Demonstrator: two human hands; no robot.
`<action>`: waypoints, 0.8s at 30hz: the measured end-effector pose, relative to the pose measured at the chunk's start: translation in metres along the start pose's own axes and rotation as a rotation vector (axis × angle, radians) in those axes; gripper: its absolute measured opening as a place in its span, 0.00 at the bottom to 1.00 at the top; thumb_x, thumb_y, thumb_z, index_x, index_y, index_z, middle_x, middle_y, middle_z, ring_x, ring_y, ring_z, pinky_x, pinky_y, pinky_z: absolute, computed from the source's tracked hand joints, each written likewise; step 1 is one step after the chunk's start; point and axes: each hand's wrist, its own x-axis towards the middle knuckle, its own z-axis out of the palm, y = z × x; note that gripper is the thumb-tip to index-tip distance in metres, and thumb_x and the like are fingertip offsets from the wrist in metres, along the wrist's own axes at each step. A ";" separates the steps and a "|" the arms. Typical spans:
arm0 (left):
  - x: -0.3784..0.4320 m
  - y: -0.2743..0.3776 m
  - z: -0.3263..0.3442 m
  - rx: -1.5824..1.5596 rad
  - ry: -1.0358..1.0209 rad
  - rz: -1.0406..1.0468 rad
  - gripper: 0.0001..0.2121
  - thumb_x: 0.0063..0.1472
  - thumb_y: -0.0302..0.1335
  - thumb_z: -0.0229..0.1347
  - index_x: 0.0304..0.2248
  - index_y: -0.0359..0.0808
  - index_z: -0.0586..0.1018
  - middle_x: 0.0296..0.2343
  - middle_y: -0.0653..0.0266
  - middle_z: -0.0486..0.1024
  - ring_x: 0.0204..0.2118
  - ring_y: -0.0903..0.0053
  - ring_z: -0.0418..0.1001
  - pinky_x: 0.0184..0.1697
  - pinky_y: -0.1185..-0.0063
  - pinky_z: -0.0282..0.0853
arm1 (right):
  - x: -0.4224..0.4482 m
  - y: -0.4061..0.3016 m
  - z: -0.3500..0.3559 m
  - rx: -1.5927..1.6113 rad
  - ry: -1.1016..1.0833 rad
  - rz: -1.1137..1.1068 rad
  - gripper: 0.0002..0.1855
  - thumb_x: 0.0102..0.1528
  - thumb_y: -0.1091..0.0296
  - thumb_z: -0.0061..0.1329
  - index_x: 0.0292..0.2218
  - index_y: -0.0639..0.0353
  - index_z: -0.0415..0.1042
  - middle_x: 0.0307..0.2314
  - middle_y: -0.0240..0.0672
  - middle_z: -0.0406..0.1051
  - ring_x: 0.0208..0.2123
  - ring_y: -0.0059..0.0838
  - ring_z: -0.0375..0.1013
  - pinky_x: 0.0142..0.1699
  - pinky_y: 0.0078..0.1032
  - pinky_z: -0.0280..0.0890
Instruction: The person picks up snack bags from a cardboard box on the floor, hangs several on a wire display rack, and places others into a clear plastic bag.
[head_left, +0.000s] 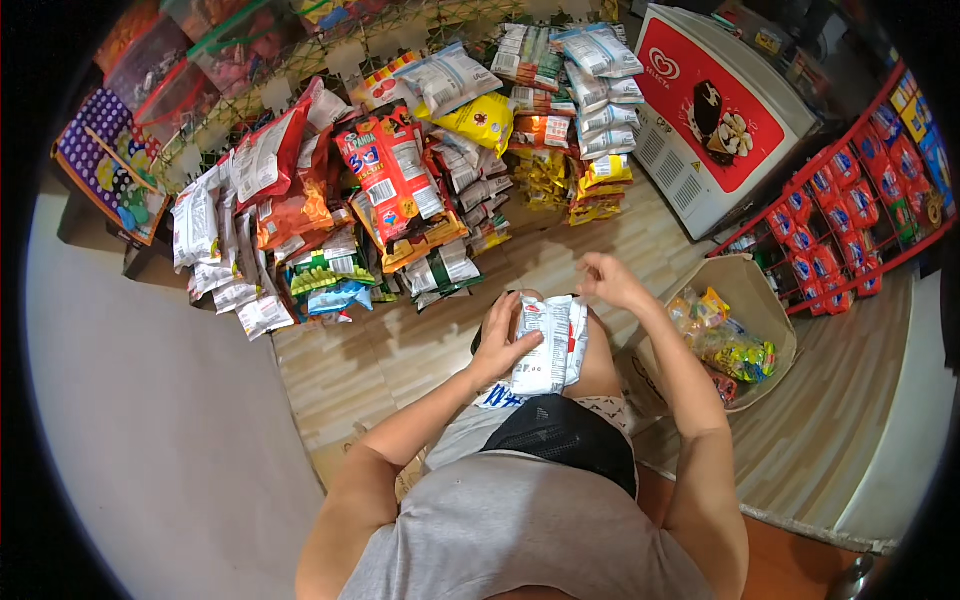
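On my lap lies a white foil snack pack with its printed back upward, and a second white pack with a red mark shows at its right edge. My left hand holds the packs from the left, thumb over the front one. Raised just beyond their upper right corner is my right hand, its fingers bent and nothing visible in it. Ahead on the floor stand piles of snack packs, among them a red biscuit pack, silver-white packs and a yellow pack.
At my right stands an open cardboard box with some packs inside. Behind it are a red wire rack and a chest freezer. Zip bags hang at the upper left. A pale wall panel borders the left.
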 end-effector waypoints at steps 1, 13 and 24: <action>0.002 -0.004 0.000 -0.005 0.007 0.004 0.37 0.53 0.37 0.56 0.56 0.33 0.50 0.55 0.47 0.44 0.58 0.61 0.47 0.59 0.72 0.43 | 0.011 -0.005 -0.005 -0.008 -0.002 -0.004 0.15 0.42 0.74 0.54 0.34 0.67 0.68 0.17 0.32 0.66 0.21 0.21 0.64 0.28 0.22 0.61; -0.008 0.005 -0.013 0.060 -0.017 0.124 0.30 0.55 0.39 0.51 0.52 0.32 0.57 0.53 0.43 0.50 0.58 0.55 0.46 0.59 0.70 0.43 | 0.125 -0.093 -0.020 -0.219 0.166 -0.250 0.11 0.42 0.69 0.54 0.30 0.62 0.72 0.25 0.45 0.72 0.29 0.40 0.72 0.35 0.32 0.65; -0.006 -0.006 -0.016 -0.011 0.050 0.162 0.28 0.54 0.31 0.54 0.52 0.36 0.58 0.53 0.49 0.53 0.56 0.57 0.52 0.57 0.71 0.48 | 0.183 -0.048 -0.049 -0.405 0.248 -0.038 0.28 0.43 0.77 0.51 0.48 0.68 0.62 0.41 0.47 0.69 0.43 0.37 0.69 0.46 0.26 0.63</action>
